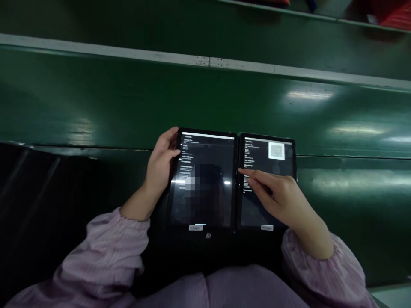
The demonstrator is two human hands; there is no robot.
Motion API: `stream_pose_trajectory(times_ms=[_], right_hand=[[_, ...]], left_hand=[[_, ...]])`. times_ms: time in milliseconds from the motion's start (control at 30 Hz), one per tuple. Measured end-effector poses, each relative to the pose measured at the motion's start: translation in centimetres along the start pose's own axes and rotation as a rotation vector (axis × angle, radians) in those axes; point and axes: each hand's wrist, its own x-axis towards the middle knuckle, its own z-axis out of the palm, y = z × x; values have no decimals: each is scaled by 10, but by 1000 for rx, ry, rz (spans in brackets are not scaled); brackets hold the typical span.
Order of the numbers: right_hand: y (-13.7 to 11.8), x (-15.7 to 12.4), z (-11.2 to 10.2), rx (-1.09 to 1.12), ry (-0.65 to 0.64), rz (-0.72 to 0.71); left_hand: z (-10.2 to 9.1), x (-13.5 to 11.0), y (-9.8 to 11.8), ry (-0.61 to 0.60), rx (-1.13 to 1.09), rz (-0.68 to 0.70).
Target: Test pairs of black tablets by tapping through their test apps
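Two dark tablets lie side by side in front of me, screens up with white text on black. My left hand [160,164] grips the left edge of the left tablet [208,201], thumb on its screen. My right hand [276,194] rests over the right tablet [257,149], which shows a QR code at its top; the index finger is stretched out and touches the screen near its left edge, while the other fingers are curled under. Both wrists wear pale pink sleeves.
The tablets sit at the near edge of a green conveyor belt [96,102] with a white rail [208,62] behind it. A black surface [41,192] lies at the left. Red items [394,15] show at the far top right.
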Motion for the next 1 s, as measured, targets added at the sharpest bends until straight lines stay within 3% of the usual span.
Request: stream_pose_trajectory(times_ms=[167,333,533,767,1000], right_hand=[[3,1,-2,-59,23,-4],[7,-1,-11,-248,228,27],[5,-3,-16,-175,310,52],[10,1,-11,-219,389,90],[20,8,-5,-226,379,150]], left_hand=[[-1,-1,-2,-34,-9,-4],[-3,1,-6,-31,-43,8],[-7,2,-9,-49,-36,25],[-12,3,-14,-110,277,149],[-16,8,-10,-99,76,1]])
